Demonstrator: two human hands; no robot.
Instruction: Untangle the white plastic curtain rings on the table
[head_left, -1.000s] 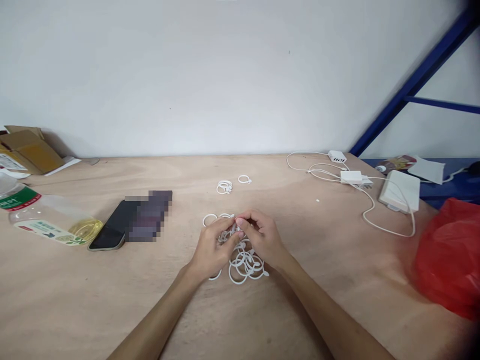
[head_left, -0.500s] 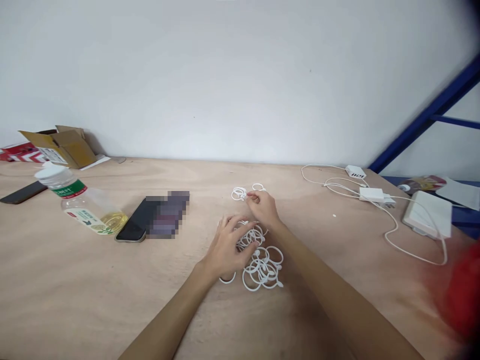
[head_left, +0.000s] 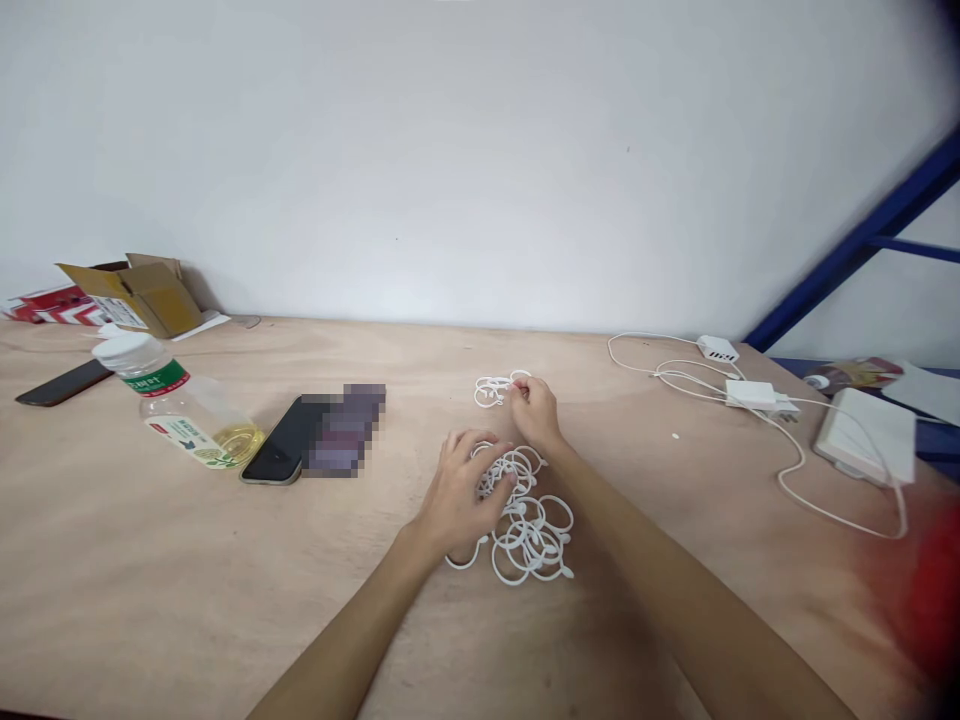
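Observation:
Thin white plastic rings, each with a small tab, lie in a loose pile [head_left: 534, 543] on the wooden table. Over the upper left of that pile rests my left hand [head_left: 466, 490], its fingers curved and apart, covering some rings. Farther back, my right hand [head_left: 535, 412] is closed in a pinch beside a small group of white rings [head_left: 489, 391]. Another white ring [head_left: 520, 374] shows partly behind its fingertips. What the pinch holds, if anything, is hidden.
At left are a tilted clear bottle [head_left: 176, 405] of yellow liquid, a black phone [head_left: 277, 440], a dark flat object [head_left: 64, 383] and an open cardboard box [head_left: 154, 295]. At right lie white cables, a charger [head_left: 750, 394] and a white box [head_left: 866, 435]. A red blur [head_left: 937, 590] is at the right edge.
My right hand has shifted slightly right and away from me. The small group of rings beside it looks more spread out. My left hand stays over the pile; the whole view has shifted slightly.

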